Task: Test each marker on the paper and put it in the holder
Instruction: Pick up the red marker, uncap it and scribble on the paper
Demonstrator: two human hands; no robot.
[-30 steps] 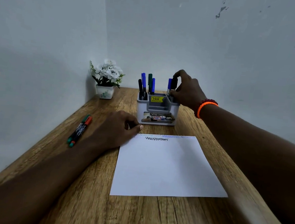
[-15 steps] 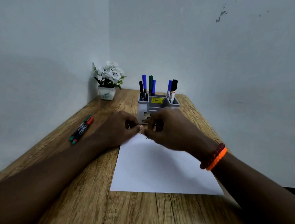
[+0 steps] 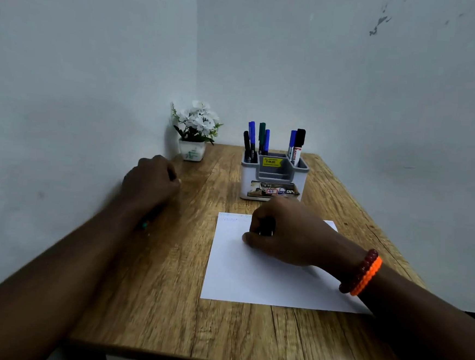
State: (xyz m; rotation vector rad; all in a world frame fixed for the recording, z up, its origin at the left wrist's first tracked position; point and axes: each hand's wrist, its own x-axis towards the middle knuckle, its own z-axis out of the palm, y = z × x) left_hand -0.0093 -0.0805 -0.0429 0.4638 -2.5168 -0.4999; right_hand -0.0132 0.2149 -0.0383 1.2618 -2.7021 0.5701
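Head view: my right hand [image 3: 283,234] rests curled on the paper [image 3: 265,278], apparently empty. My left hand [image 3: 151,181] reaches over the loose markers [image 3: 145,224], grip blurred, can't tell. Next: lift 1 and uncap it. Holder [image 3: 273,179] beyond keeps 6.

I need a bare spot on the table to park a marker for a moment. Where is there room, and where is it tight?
Bare wood lies along the near table edge in front of the paper, and between the flower pot and holder. It is tight where the right hand sits between paper and holder, and on the left, where the left hand covers the loose markers.
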